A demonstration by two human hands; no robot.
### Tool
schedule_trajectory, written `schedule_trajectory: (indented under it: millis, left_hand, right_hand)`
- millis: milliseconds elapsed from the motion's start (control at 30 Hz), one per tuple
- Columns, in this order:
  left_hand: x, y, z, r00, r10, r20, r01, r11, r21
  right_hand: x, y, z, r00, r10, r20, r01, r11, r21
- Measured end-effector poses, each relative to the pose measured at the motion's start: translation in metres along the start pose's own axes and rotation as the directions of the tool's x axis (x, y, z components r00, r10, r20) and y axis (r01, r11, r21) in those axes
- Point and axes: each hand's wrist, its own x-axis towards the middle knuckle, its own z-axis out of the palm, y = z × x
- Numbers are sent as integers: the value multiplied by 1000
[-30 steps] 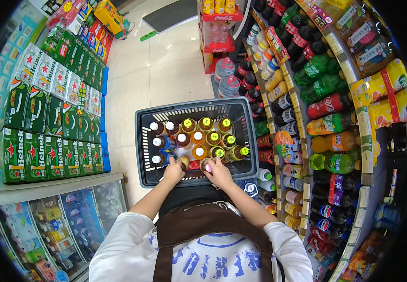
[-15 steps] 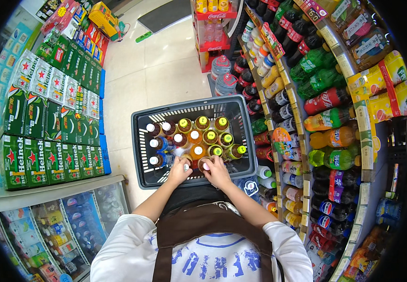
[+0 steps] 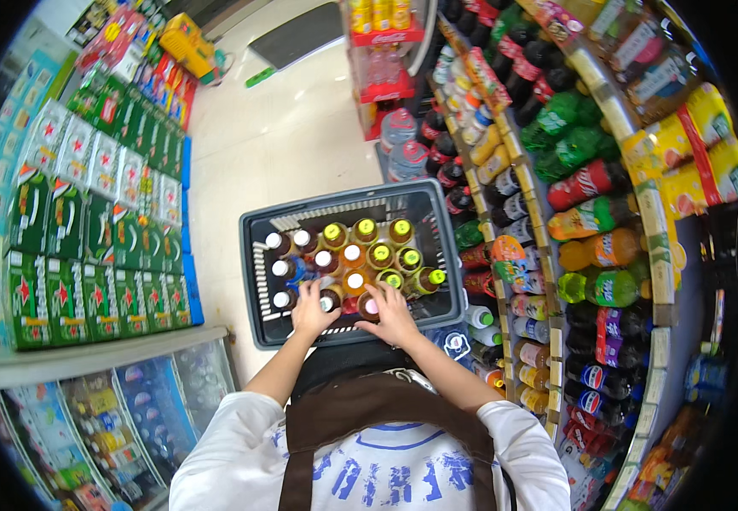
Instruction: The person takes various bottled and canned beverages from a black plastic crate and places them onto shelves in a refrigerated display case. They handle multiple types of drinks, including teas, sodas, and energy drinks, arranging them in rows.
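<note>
A dark grey basket (image 3: 254,255) in front of me holds several upright drink bottles, some with white caps and some with yellow-green caps. My left hand (image 3: 311,313) is over its near side, fingers spread, between a blue-labelled bottle (image 3: 292,272) and a dark bottle with a white cap (image 3: 329,303). My right hand (image 3: 393,320) is at the near edge with thumb and fingers apart around a bottle with a pale pink cap (image 3: 371,307). Whether its fingertips touch that bottle is hard to see. An amber bottle with a white cap (image 3: 354,280) stands just beyond both hands.
Stacked green beer cartons (image 3: 88,298) line the left, above a glass-fronted cooler (image 3: 122,417). Shelves of soft drink bottles (image 3: 590,289) run close along the right. Large water bottles (image 3: 407,157) stand by a red display rack (image 3: 386,77). A dark mat (image 3: 296,34) lies on the tiled floor.
Both hands have loosened from the near-row bottle caps and their fingers have spread. The right hand has shifted slightly right and nearer me. The bottles stay in the basket.
</note>
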Motion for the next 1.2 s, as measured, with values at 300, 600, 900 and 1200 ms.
schedule_trajectory:
  millis: [300, 600, 900, 1200]
  left_hand:
    - [-12, 24, 15, 799, 459, -388, -499, 866, -2]
    - [-65, 307, -23, 78, 823, -563, -979, -42, -198]
    - [-212, 654, -22, -153, 978, -141, -610, -206, -765]
    - [-260, 678, -9, -51, 957, -286, -759, -223, -612]
  right_hand:
    - [-30, 14, -37, 863, 32, -504, 46, 989, 141]
    - [-163, -33, -254, -130, -275, -953, -113, 959, -261]
    - [-312, -7, -446, -347, 127, -929, -207, 956, 208]
    - [-324, 7, -467, -184, 283, -941, -417, 845, 336]
